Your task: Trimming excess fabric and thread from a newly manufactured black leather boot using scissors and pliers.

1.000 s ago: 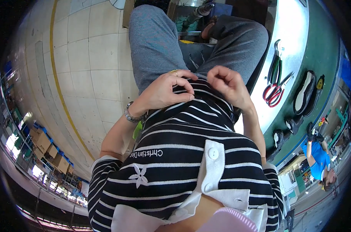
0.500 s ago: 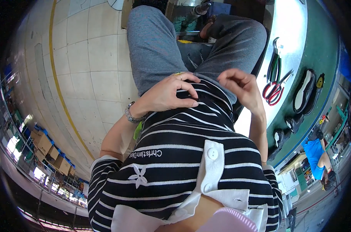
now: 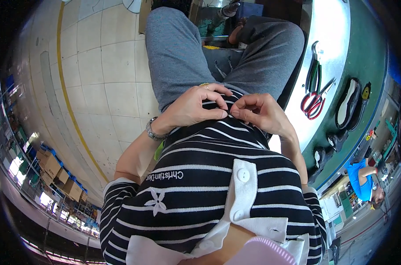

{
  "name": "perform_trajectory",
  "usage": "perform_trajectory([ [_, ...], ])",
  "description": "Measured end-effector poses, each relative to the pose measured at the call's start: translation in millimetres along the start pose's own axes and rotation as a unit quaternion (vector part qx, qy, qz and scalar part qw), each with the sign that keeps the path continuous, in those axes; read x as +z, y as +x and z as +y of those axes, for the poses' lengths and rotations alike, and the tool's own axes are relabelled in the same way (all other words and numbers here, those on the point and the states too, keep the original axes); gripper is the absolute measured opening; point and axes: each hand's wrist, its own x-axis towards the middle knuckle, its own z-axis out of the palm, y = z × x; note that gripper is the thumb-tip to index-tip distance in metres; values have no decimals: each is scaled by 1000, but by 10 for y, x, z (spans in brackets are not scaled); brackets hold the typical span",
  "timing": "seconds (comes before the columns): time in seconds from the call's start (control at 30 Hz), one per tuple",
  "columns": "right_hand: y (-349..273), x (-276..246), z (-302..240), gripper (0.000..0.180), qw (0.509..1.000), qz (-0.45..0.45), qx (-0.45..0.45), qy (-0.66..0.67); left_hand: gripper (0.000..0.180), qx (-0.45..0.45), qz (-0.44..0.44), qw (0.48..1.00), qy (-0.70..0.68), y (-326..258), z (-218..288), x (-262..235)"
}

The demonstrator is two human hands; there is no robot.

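Note:
My left hand [image 3: 196, 106], with a ring and a metal wristwatch or bracelet [image 3: 153, 129], rests over my lap against the striped shirt [image 3: 196, 157]. Its thumb and index fingertip come close together in a pinch. Facing it from the right, my right hand [image 3: 267, 115] pinches too, thumb against forefinger. The fingertips of both hands nearly meet in front of the shirt's lower part. Whatever lies between them is too small or too hidden to make out. Grey trousers [image 3: 174, 53] cover my legs beyond the hands.
On the right, a shiny metal work surface [image 3: 330, 31] bears red-handled scissors [image 3: 313, 105] and green-handled pliers or cutters [image 3: 315, 73]. Dark shoes [image 3: 348, 104] stand on a green surface beyond. Cardboard boxes [image 3: 70, 187] are stacked far left. A person in blue [image 3: 361, 179] is at far right.
My right hand has moved left and down, bringing its pinched fingertips up to those of my left hand. My left hand stays nearly still. The person at far right has shifted posture.

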Motion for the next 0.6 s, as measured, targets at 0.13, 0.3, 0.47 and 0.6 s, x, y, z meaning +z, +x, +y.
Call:
perform_trajectory([
  [0.13,7,15,27,17,1000,16,-23,8,13,7,8,1000,-2,14,-11,18],
  [0.3,30,42,16,16,998,40,-38,-16,11,22,15,1000,9,32,-16,21],
  [0.47,68,44,13,14,996,40,-40,-69,11,20,9,1000,18,51,-2,17],
  [0.6,85,38,99,11,998,47,-31,-16,10,30,16,999,9,65,-32,20],
])
